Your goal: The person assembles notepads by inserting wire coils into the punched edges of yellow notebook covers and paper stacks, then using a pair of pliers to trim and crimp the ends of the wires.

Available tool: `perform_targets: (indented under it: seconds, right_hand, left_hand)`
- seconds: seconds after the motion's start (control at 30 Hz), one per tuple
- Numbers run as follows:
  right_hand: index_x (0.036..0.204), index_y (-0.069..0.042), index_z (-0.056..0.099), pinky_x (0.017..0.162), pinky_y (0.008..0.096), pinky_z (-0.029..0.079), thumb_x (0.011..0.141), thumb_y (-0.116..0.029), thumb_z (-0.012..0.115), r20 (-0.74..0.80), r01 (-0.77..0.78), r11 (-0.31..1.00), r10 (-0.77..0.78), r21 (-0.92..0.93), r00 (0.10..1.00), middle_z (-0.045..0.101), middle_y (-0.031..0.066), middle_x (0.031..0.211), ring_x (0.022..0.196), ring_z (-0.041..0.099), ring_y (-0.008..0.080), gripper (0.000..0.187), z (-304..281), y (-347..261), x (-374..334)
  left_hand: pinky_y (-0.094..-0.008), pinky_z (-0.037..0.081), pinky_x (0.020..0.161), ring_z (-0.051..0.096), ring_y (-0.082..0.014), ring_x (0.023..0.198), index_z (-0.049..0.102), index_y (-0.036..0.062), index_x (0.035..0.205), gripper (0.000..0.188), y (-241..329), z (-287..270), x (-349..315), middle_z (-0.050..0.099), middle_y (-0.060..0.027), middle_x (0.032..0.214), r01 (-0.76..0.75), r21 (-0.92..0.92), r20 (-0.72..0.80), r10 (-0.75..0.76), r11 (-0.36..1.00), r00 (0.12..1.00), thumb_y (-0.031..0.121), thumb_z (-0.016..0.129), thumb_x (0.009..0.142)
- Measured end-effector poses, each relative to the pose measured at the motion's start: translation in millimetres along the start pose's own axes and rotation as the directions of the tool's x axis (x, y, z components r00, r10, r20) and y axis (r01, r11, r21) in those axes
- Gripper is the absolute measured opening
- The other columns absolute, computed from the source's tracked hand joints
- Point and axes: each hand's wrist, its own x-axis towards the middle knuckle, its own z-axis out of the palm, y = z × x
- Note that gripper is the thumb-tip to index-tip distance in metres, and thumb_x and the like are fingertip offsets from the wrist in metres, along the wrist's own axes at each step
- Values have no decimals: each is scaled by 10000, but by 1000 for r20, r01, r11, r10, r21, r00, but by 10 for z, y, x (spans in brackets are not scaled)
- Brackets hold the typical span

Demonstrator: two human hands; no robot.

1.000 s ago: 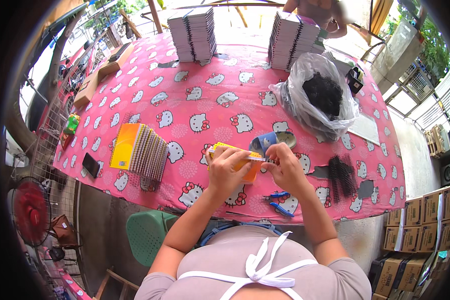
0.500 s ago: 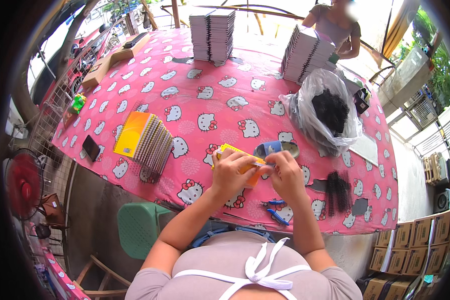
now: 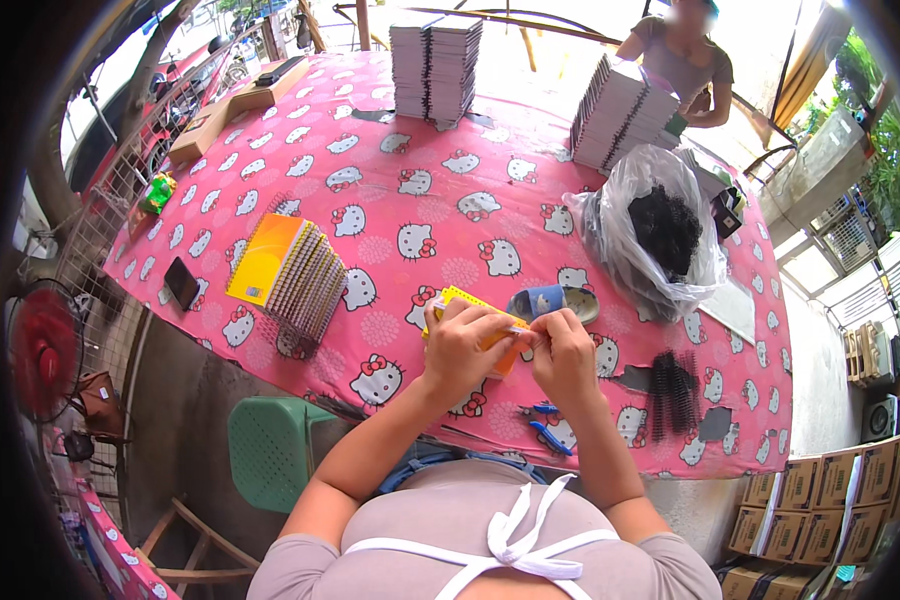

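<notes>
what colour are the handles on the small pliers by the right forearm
The pliers' handles are blue, clearest in the head view.

**Pale Top, White Bow**

From my remote seat I am viewing a wearer who is sporting a pale grey-mauve top [image 3: 420, 515] with short sleeves [image 3: 295, 570]. White strips are running across its front into a knotted bow [image 3: 513, 540]. Blue denim [image 3: 402, 472] is showing at the waist; the left hand [image 3: 462, 345] and right hand [image 3: 565, 355] are appearing bare.

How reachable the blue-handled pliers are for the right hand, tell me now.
Likely yes: the blue-handled pliers lie uncovered on the table close by the right hand, though it is busy at the yellow notebook.
</notes>
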Motion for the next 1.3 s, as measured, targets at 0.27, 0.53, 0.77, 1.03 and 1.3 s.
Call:
perform_targets:
  seconds: [0.27, 0.53, 0.77, 1.03, 1.3]
  right_hand:
    - [914, -6, 631, 671, 322, 508, 796, -13, 630, 467, -356, 935, 317, -6, 825, 638, 137, 871, 745, 637, 267, 117, -296, 502, 432]
    - [1040, -60, 565, 851, 373, 495, 634, -137, 767, 433, -8, 879, 242, -477, 868, 603, 161, 1063, 939, 616, 284, 460, -88, 1752, 111]
    - [862, -51, 539, 677, 359, 496, 751, -136, 696, 177, -170, 77, -102, 982, 979, 591, 58, 746, 782, 627, 206, 211, -338, 814, 332]
    - [921, -48, 575, 666, 242, 447, 719, -17, 630, 489, -350, 784, 68, 512, 869, 590, 34, 784, 744, 529, 89, 212, -365, 879, 422]
    - [965, -32, 585, 657, 314, 494, 607, -48, 660, 379, 47, 989, 9, -137, 926, 633, 78, 817, 723, 611, 187, 366, -73, 934, 735]
  left_hand:
    - [-427, 290, 892, 550, -177, 935, 712, 154, 908, 243, -79, -62, -57, 664, 9, 911, -10, -39, 41, 11, 999, 999, 253, 752, 690]
    - [-423, 328, 930, 567, -206, 999, 685, 102, 917, 325, -13, -15, 47, 656, -40, 911, -38, -43, 12, 39, 998, 999, 190, 795, 624]
    - [-484, 295, 985, 565, -217, 1008, 658, 93, 944, 336, -28, 12, 66, 650, -47, 940, 34, -83, 81, -27, 996, 996, 271, 764, 679]
    - [-477, 317, 997, 563, -229, 1014, 638, 90, 973, 367, -30, -55, 87, 636, -64, 977, 85, -96, 99, -76, 992, 992, 244, 779, 671]
    - [-333, 486, 852, 611, -210, 958, 647, 63, 994, 310, -201, -176, 104, 628, -75, 987, 287, -370, -4, -310, 884, 951, 79, 775, 712]
